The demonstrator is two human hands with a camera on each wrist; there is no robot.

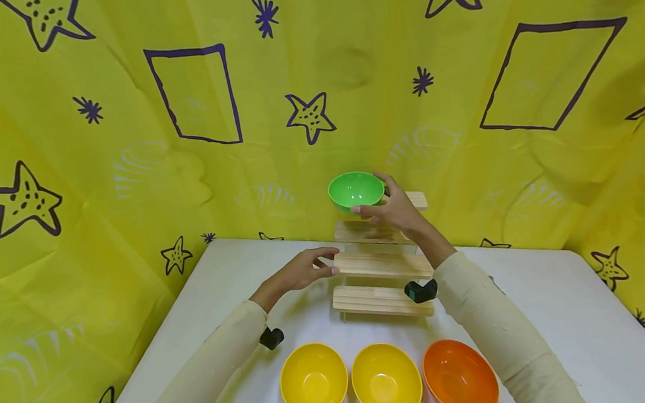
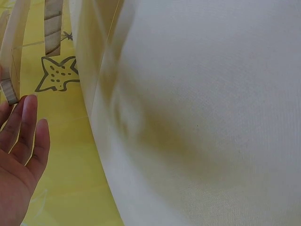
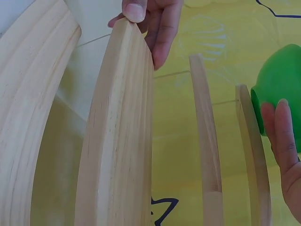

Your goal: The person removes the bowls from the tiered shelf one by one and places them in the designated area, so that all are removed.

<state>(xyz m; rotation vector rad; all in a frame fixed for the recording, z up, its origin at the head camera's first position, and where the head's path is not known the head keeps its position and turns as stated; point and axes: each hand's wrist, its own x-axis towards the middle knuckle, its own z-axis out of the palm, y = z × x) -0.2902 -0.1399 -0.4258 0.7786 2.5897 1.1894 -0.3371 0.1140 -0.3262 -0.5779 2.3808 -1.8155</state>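
Observation:
A green bowl (image 1: 356, 190) is in my right hand (image 1: 396, 207), thumb near the front rim and fingers toward the back. It is at the top step of a wooden tiered stand (image 1: 383, 263); whether its base rests on that step I cannot tell. My left hand (image 1: 303, 270) pinches the left end of a middle plank, its thumb (image 3: 134, 12) on the edge in the right wrist view. The left wrist view shows that hand's fingers (image 2: 28, 117) at the plank's end. In the right wrist view the green bowl (image 3: 284, 80) is beside the highest plank (image 3: 254, 155), partly out of frame.
Two yellow bowls (image 1: 314, 383) and an orange bowl (image 1: 460, 376) stand in a row at the front of the white table (image 1: 237, 263). A yellow cloth (image 1: 275, 167) with starfish drawings hangs behind and at both sides, close behind the stand.

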